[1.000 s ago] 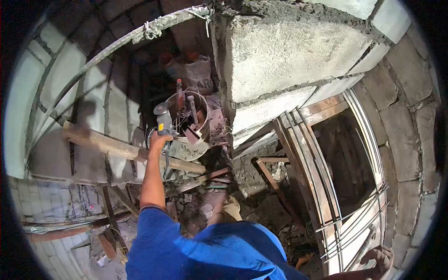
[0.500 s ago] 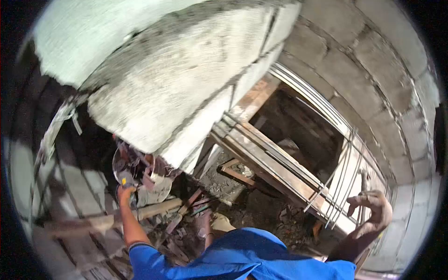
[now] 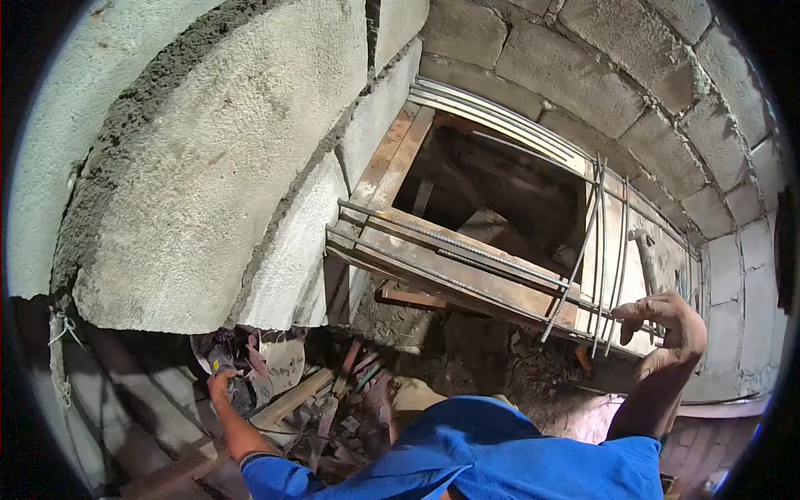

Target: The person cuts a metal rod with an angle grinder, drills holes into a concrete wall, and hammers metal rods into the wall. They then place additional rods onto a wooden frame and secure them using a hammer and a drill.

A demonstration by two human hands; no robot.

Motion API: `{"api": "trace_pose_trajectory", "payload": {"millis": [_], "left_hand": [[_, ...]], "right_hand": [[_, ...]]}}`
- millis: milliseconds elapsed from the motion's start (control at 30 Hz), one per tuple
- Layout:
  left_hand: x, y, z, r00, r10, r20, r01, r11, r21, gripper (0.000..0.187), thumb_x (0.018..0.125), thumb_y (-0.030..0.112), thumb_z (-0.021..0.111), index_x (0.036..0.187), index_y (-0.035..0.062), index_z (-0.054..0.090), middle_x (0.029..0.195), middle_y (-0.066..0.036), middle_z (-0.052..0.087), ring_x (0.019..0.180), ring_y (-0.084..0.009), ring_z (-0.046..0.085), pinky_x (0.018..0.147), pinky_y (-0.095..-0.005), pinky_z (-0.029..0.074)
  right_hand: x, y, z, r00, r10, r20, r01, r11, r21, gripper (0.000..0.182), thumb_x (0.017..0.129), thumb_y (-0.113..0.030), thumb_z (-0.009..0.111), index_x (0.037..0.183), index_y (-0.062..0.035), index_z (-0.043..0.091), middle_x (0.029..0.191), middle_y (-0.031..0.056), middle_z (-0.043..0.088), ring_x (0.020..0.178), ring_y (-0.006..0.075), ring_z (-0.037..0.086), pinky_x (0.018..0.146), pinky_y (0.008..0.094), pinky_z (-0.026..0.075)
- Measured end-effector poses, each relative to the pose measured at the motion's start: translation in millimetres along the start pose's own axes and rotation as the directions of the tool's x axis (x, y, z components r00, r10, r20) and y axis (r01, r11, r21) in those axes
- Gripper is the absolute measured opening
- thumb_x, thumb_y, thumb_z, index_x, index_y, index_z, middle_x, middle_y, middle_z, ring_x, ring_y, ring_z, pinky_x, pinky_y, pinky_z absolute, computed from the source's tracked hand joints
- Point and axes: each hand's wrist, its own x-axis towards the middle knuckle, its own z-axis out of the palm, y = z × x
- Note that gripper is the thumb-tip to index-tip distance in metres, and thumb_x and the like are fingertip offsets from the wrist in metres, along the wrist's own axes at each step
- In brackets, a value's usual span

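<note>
At the lower left, my left hand is closed around a dark tool with a yellow mark; its kind cannot be made out, since my fingers and the shadow cover part of it. Right behind it is a pale bucket-like container with reddish scraps. On the other side, my right hand curves over the end of the rebar frame, fingers bent and a gap between them and the thumb. Whether the fingertips touch the bars cannot be told. A hammer lies on the boards by this hand, its handle partly hidden.
A rough concrete block wall juts in at the left, and another block wall curves along the right. Between them, wooden formwork with rebar surrounds a dark opening. Rubble and wood scraps cover the ground below.
My view has turned, so the block wall and formwork sit further left. My left hand is lower in view with the dark tool still in it. My right hand stays by the rebar end.
</note>
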Motion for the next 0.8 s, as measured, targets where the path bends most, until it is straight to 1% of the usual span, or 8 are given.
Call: {"api": "trace_pose_trajectory", "payload": {"millis": [100, 300, 400, 500, 567, 667, 767, 800], "left_hand": [[5, 0, -5, 0.997, -0.057, -0.058, 0.06, 0.996, 0.059, 0.058, 0.058, 0.014, 0.079, 0.111, -0.0046, 0.064, 0.095, -0.011, 0.067, 0.078, -0.0249, 0.062, 0.075, -0.0389, 0.05], [-2, -1, -2, 0.989, -0.072, -0.129, 0.071, 0.997, -0.01, 0.062, 0.058, 0.016, 0.079, 0.113, -0.0075, 0.063, 0.098, -0.011, 0.067, 0.081, -0.0259, 0.062, 0.077, -0.0406, 0.05], [3, 1, -7, 0.997, -0.054, -0.049, 0.051, 0.997, -0.064, 0.059, 0.06, 0.016, 0.079, 0.112, -0.0075, 0.064, 0.098, -0.01, 0.067, 0.081, -0.0251, 0.062, 0.077, -0.0406, 0.05], [12, 6, -2, 0.992, -0.097, -0.084, 0.096, 0.995, -0.009, 0.056, 0.06, 0.014, 0.079, 0.11, -0.007, 0.065, 0.098, -0.009, 0.066, 0.081, -0.0236, 0.062, 0.076, -0.0398, 0.049], [7, 14, -2, 0.991, -0.106, -0.076, 0.111, 0.992, 0.063, 0.048, 0.071, 0.014, 0.077, 0.11, -0.0093, 0.064, 0.1, -0.013, 0.067, 0.085, -0.027, 0.064, 0.079, -0.041, 0.05], [2, 17, -4, 0.993, -0.084, -0.081, 0.095, 0.986, 0.139, 0.047, 0.073, 0.014, 0.077, 0.111, -0.0093, 0.064, 0.1, -0.014, 0.067, 0.086, -0.0276, 0.064, 0.08, -0.0413, 0.05], [10, -2, -4, 0.992, -0.023, -0.122, 0.056, 0.961, 0.27, 0.045, 0.074, 0.015, 0.076, 0.111, -0.0094, 0.064, 0.101, -0.014, 0.067, 0.087, -0.0281, 0.064, 0.081, -0.0416, 0.05], [12, -5, 3, 0.991, 0.016, -0.13, 0.027, 0.947, 0.319, 0.045, 0.075, 0.015, 0.075, 0.111, -0.0094, 0.064, 0.101, -0.014, 0.068, 0.087, -0.0283, 0.064, 0.081, -0.0417, 0.05]], "right_hand": [[-3, -7, 15, 0.959, 0.141, -0.247, -0.145, 0.989, 0.001, 0.102, 0.057, -0.073, 0.072, 0.116, 0.0093, 0.064, 0.074, 0.0152, 0.069, 0.067, 0.023, 0.069, 0.063, 0.0313, 0.054], [-3, -12, 4, 0.975, 0.201, -0.091, -0.2, 0.98, 0.019, 0.099, 0.056, -0.072, 0.073, 0.112, 0.0095, 0.067, 0.073, 0.014, 0.068, 0.068, 0.0221, 0.07, 0.064, 0.0305, 0.054], [-5, -18, 10, 0.937, 0.269, -0.223, -0.281, 0.959, -0.025, 0.099, 0.057, -0.072, 0.074, 0.115, 0.0084, 0.066, 0.074, 0.014, 0.069, 0.07, 0.022, 0.07, 0.066, 0.031, 0.054], [2, -13, -1, 0.956, 0.29, -0.048, -0.292, 0.956, -0.025, 0.099, 0.058, -0.071, 0.076, 0.117, 0.0075, 0.065, 0.076, 0.013, 0.07, 0.072, 0.0217, 0.07, 0.068, 0.0317, 0.054], [6, -11, -1, 0.942, 0.327, 0.073, -0.331, 0.942, 0.059, 0.098, 0.057, -0.071, 0.077, 0.117, 0.0062, 0.066, 0.077, 0.0118, 0.07, 0.075, 0.0211, 0.071, 0.069, 0.0318, 0.053], [4, -4, 3, 0.947, 0.314, 0.063, -0.317, 0.947, 0.046, 0.098, 0.058, -0.071, 0.077, 0.119, 0.0051, 0.065, 0.078, 0.0114, 0.071, 0.075, 0.0205, 0.07, 0.068, 0.0309, 0.053], [-26, 7, 19, 0.922, 0.375, -0.097, -0.363, 0.924, 0.119, 0.095, 0.062, -0.06, 0.084, 0.129, 0.0032, 0.059, 0.086, 0.012, 0.072, 0.085, 0.0177, 0.067, 0.075, 0.0322, 0.052], [-20, 1, 7, 0.895, 0.442, 0.061, -0.446, 0.886, 0.124, 0.092, 0.065, -0.056, 0.085, 0.131, 0.0022, 0.058, 0.09, 0.0129, 0.072, 0.087, 0.0177, 0.067, 0.077, 0.0325, 0.051]]}}
